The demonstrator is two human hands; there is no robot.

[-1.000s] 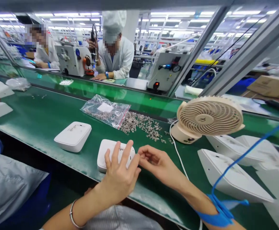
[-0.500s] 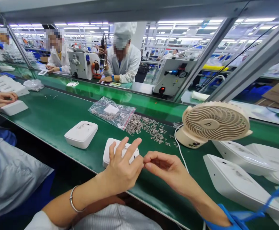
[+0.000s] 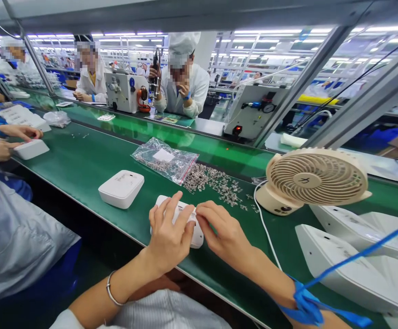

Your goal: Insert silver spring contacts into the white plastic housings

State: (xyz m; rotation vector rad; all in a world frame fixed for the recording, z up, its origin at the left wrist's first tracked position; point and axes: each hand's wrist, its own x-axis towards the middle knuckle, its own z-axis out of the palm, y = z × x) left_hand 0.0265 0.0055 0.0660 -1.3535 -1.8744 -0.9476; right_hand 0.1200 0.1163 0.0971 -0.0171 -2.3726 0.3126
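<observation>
A white plastic housing [image 3: 196, 239] lies in front of me near the bench edge, partly covered by my hands. My left hand [image 3: 170, 230] rests over it with fingers stretched and somewhat apart, the thumb and forefinger over its right part. Above the housing's right side, my right hand [image 3: 224, 230] pinches its thumb and fingertips together beside the left forefinger; what they hold is too small to make out. Just beyond are many small metal pieces [image 3: 216, 180], loose beside a clear zip bag [image 3: 166, 157] with more inside. A second white housing [image 3: 121, 189] sits to the left.
A beige fan [image 3: 308, 178] with a white cable [image 3: 265, 228] stands right of the metal pieces. Several white housings [image 3: 343, 265] lie at the right. A blue wrist cord [image 3: 353, 258] runs from my right wrist. At left, a co-worker's hands [image 3: 19, 135] touch another housing [image 3: 31, 149].
My right hand has moved up and left over the housing. My left fingers have come down from spread and raised to lie across it. The view has shifted slightly.
</observation>
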